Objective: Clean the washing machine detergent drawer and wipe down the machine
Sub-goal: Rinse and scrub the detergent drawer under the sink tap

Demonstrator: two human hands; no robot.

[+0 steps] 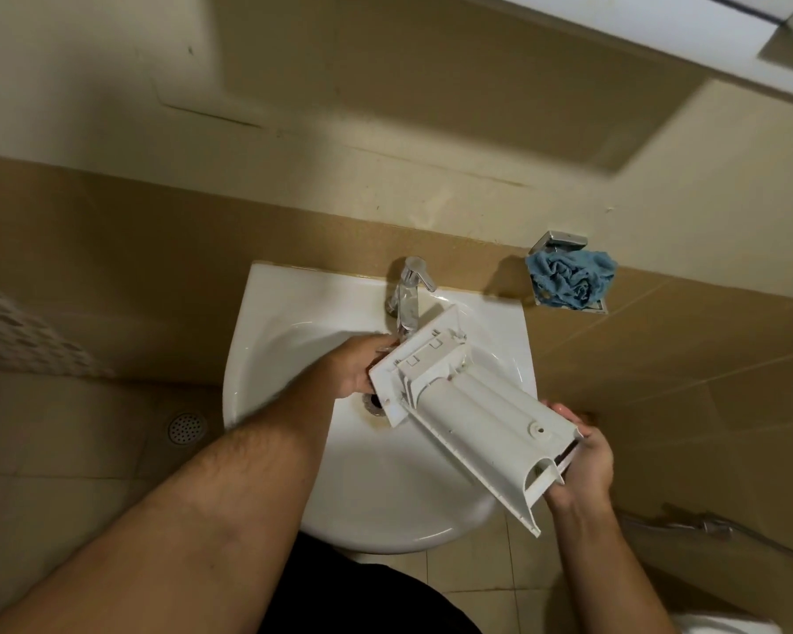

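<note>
Crumpled blue cloth (571, 277) sits in a wall holder right of the chrome tap (408, 290). The white plastic detergent drawer (472, 404) is upside down over the white ceramic sink (271, 331), left hand (362, 368) gripping its front panel, right hand (582, 469) gripping the back end.

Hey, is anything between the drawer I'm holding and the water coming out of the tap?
Nothing visible blocks it. The drawer is held over the sink by both hands, its front panel right under the tap. The left hand holds that front end beside the spout, and the right hand holds the far end.
</note>
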